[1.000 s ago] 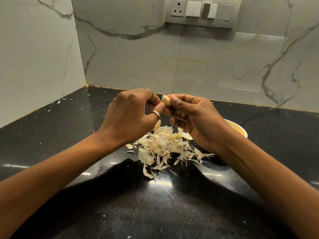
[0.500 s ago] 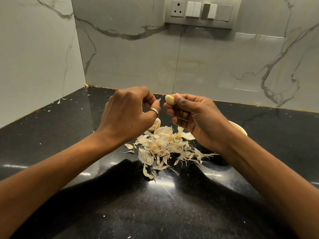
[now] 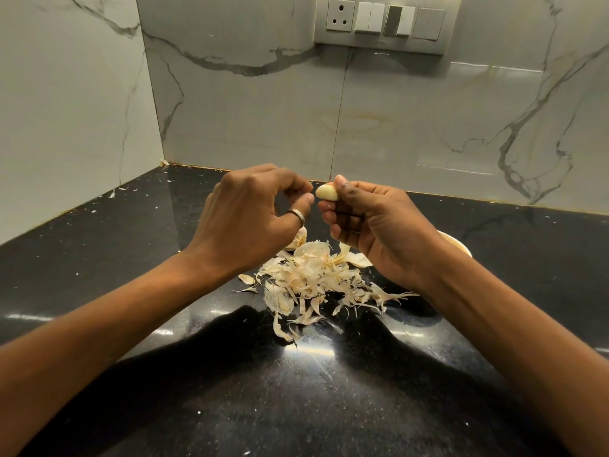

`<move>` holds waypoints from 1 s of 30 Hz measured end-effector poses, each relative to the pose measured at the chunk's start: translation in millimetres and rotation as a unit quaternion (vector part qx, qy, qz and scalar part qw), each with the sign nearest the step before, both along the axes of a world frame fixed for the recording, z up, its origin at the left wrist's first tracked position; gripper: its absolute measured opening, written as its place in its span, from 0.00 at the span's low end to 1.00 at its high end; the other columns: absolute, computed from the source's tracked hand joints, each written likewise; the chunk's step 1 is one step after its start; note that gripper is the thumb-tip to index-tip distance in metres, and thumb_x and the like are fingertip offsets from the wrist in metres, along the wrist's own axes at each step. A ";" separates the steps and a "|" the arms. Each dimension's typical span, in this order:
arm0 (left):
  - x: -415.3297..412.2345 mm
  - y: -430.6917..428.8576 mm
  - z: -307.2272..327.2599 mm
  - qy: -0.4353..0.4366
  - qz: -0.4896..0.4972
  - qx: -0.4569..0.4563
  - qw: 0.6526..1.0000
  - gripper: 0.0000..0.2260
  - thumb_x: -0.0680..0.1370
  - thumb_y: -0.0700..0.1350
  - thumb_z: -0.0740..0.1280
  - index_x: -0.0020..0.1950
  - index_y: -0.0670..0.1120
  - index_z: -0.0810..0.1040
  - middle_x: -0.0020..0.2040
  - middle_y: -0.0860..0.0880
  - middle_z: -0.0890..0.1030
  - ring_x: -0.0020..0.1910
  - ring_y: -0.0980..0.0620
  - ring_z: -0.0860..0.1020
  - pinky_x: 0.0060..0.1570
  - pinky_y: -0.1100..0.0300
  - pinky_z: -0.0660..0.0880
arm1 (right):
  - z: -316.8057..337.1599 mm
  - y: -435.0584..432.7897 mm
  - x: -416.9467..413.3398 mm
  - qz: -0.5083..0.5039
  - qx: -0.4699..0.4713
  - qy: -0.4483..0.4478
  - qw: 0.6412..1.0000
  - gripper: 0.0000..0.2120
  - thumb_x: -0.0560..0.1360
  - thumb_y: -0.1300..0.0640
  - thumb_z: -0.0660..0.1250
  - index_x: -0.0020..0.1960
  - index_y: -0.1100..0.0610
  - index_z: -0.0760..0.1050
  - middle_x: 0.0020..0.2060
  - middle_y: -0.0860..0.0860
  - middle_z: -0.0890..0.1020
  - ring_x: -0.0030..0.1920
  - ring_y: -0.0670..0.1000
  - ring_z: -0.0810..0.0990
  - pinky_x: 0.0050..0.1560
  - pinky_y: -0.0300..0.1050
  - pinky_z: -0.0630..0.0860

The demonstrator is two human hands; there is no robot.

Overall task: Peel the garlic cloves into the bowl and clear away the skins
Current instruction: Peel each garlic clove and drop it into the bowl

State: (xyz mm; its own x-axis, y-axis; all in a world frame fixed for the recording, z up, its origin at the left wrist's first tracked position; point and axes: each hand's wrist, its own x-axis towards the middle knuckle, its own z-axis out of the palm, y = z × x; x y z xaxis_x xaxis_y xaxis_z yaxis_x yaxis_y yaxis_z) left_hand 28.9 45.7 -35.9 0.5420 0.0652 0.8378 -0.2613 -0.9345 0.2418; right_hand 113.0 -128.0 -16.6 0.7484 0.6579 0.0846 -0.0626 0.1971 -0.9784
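Note:
My right hand (image 3: pixel 372 225) pinches a pale, smooth garlic clove (image 3: pixel 326 192) between thumb and fingers, raised above the counter. My left hand (image 3: pixel 250 216), with a ring on one finger, hovers just left of the clove with its fingertips curled close together; whether a scrap of skin sits between them I cannot tell. Below both hands lies a heap of dry garlic skins (image 3: pixel 313 278) on the black counter. A piece of unpeeled garlic (image 3: pixel 298 240) peeks out behind my left hand. The cream bowl (image 3: pixel 456 244) is mostly hidden behind my right wrist.
The black stone counter (image 3: pixel 296 400) runs into a corner of marble-patterned wall tiles (image 3: pixel 395 127). A socket and switch panel (image 3: pixel 382 23) is mounted on the back wall. Small skin flecks are scattered toward the left wall.
My hands have come slightly apart; the left fingertips have pulled off the clove, which now shows bare in my right hand. The skin heap lies unchanged.

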 end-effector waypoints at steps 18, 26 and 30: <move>-3.5 -3.1 4.5 0.011 -0.053 -0.022 0.998 0.07 0.77 0.47 0.74 0.52 0.46 0.86 0.41 0.54 0.85 0.38 0.64 0.81 0.38 0.72 0.76 | 0.3 -0.7 -0.7 0.017 -0.006 -0.077 0.997 0.12 0.78 0.64 0.67 0.61 0.62 0.79 0.51 0.58 0.87 0.49 0.50 0.86 0.47 0.38 0.82; -3.6 -2.5 4.9 0.016 -0.046 -0.016 0.999 0.07 0.78 0.45 0.73 0.53 0.45 0.86 0.40 0.51 0.86 0.34 0.56 0.82 0.36 0.62 0.77 | 1.1 0.4 -1.7 0.021 0.009 -0.045 0.999 0.11 0.79 0.65 0.66 0.60 0.66 0.78 0.49 0.59 0.87 0.45 0.51 0.87 0.44 0.38 0.82; -4.2 -3.2 5.6 0.025 -0.043 -0.019 0.999 0.06 0.78 0.44 0.73 0.52 0.44 0.86 0.39 0.54 0.84 0.35 0.63 0.79 0.37 0.71 0.75 | 1.3 -0.2 -2.1 0.020 0.002 -0.057 0.998 0.11 0.79 0.64 0.66 0.60 0.65 0.79 0.47 0.57 0.87 0.45 0.51 0.87 0.44 0.38 0.82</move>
